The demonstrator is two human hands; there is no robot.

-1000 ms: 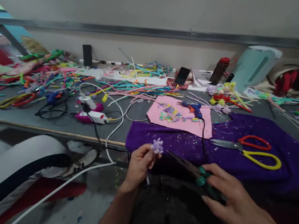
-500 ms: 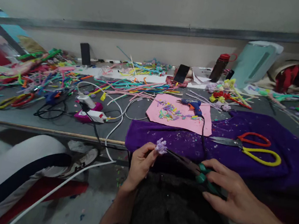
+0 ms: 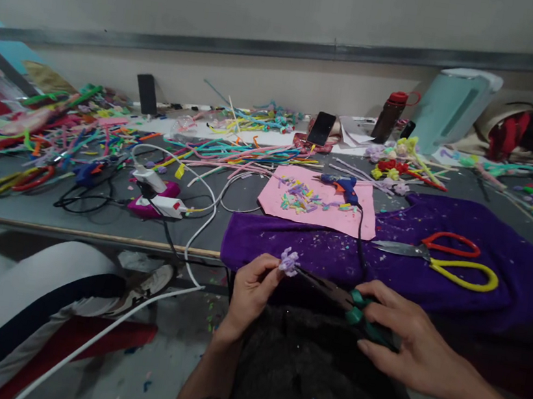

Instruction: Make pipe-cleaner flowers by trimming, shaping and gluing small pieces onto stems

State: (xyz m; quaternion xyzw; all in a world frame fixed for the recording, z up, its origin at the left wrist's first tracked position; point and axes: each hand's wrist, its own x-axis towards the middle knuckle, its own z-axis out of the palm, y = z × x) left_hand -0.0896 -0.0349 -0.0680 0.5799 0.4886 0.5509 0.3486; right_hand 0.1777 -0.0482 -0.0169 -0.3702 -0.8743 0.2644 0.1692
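Between thumb and fingers, my left hand point(image 3: 253, 292) pinches a small lilac pipe-cleaner flower point(image 3: 289, 262) just over the table's front edge. My right hand point(image 3: 400, 335) is closed around the green handles of long-nose pliers point(image 3: 339, 295). The tips of the pliers reach the right side of the flower; whether the jaws grip it I cannot tell. Beyond the hands lies a purple cloth point(image 3: 271, 236). On it rests a pink sheet point(image 3: 270, 203) bearing many short, colourful pipe-cleaner clippings point(image 3: 301, 197) and a blue glue gun point(image 3: 341, 186).
Scissors point(image 3: 440, 256) with red and yellow handles lie on the cloth at right. A white power strip point(image 3: 162, 206) and cables occupy the left. Piles of pipe cleaners point(image 3: 253, 152), a phone point(image 3: 321, 129) and a bottle point(image 3: 389, 116) stand farther back. Another person's leg point(image 3: 48, 288) is at lower left.
The view has shifted slightly. The flower looks turned a little between my left fingers, and the pliers' tips stay beside it. Both hands keep nearly the same position.
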